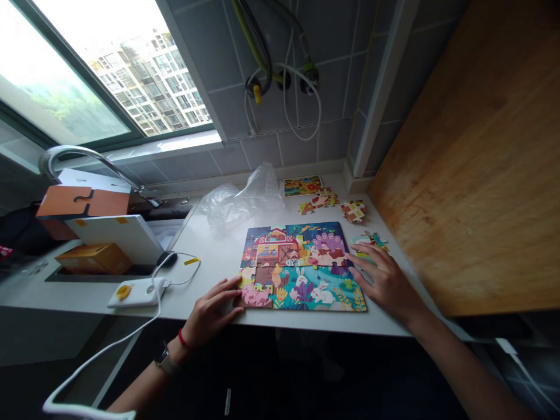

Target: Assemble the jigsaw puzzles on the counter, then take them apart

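You're resting your left hand [212, 306] and right hand [382, 283], fingers loosely spread, at the puzzle [301, 280]; uneven pushing could be buckling its joints or sliding it off the counter [214, 251].

Now, on the counter [214, 251], the puzzle [301, 268]! At its left edge, the left hand [210, 312]; at its right edge, the right hand [387, 286]. Behind it, plastic bag [245, 201], then picture card [303, 185]; back-right of it, loose pieces [352, 211]. Left of it, power strip [137, 291]; farther, back-left, faucet [146, 193]!
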A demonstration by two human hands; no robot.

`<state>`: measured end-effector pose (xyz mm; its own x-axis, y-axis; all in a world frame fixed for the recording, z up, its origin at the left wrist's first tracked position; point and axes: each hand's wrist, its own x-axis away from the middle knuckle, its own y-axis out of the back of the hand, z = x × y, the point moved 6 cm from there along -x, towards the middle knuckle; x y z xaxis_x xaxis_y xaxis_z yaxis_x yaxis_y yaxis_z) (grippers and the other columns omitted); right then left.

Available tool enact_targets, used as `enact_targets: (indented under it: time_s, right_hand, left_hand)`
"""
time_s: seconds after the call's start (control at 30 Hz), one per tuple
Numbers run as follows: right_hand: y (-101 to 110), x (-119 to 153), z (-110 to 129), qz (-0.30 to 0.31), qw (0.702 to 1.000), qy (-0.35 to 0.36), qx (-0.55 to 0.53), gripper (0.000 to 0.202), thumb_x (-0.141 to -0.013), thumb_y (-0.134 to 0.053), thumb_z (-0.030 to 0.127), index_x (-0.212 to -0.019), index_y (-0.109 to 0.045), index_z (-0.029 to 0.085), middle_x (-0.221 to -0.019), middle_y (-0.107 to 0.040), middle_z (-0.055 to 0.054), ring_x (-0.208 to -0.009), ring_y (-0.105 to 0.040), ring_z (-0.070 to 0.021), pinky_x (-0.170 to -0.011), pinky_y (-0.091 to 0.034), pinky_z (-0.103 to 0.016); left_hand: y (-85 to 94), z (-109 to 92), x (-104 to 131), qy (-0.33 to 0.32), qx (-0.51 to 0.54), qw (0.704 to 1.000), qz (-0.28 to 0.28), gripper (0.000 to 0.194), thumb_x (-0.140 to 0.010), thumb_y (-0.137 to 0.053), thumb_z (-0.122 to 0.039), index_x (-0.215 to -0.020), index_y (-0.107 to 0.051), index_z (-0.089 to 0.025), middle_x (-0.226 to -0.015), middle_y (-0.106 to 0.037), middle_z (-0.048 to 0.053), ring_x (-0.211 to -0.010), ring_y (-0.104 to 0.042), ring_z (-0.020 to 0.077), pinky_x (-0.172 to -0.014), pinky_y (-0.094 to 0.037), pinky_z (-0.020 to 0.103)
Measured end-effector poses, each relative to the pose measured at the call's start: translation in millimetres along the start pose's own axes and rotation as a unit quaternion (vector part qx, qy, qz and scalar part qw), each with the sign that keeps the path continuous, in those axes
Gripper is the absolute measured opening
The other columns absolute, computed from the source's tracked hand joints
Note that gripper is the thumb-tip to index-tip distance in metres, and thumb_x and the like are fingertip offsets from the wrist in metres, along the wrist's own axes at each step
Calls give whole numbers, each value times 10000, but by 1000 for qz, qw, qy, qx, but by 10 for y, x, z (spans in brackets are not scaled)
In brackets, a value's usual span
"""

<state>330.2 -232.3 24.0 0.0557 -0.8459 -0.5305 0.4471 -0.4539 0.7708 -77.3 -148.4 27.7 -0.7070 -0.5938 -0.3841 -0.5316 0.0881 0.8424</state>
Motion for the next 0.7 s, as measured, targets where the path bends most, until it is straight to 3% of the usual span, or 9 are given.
enact_targets:
  time_s: [0.13,0.27,0.37,0.5,0.7]
  right_hand:
    - [-151,-240,393,30,998,48,-38,321,-1007,-580,283,-1297,-712,247,-1335,-685,-126,-1289,-614,-321,-1088,-541,-547]
    - [-618,-675,882,136,983,106,-70,400,-976,-635,268,-1373,-659,226,-1461,-626,-143,-1360,-588,-320,-1129,-522,-529]
    - [-962,-980,1118,202,966,150,-61,404,-944,-687,242,-1347,-666,215,-1462,-627,-155,-1379,-581,-318,-1137,-520,-498]
    - [-1256,-1155,1216,258,948,184,-8,341,-954,-690,231,-1294,-677,211,-1418,-660,-156,-1352,-608,-320,-1107,-542,-478]
    - [-1373,-1089,1258,262,937,219,77,334,-995,-622,211,-1317,-652,132,-1426,-643,-217,-1339,-619,-338,-1131,-523,-492]
  left_hand:
    - [-23,24,24,7,13,1000,-8,285,-925,-745,-294,-1202,-718,-235,-1388,-690,111,-1265,-681,266,-1144,-532,460]
    - [-40,50,37,21,25,999,-9,274,-926,-738,-295,-1193,-727,-233,-1389,-689,113,-1270,-678,265,-1151,-524,464]
    - [-51,52,39,21,30,999,-7,274,-929,-736,-302,-1192,-725,-224,-1389,-688,123,-1270,-677,261,-1155,-518,472]
    - [-68,47,40,16,37,999,-5,273,-945,-723,-325,-1199,-716,-225,-1395,-684,121,-1268,-678,254,-1156,-518,476]
    - [-71,46,48,6,57,998,-19,273,-960,-704,-325,-1212,-712,-221,-1399,-682,114,-1267,-679,252,-1170,-503,473]
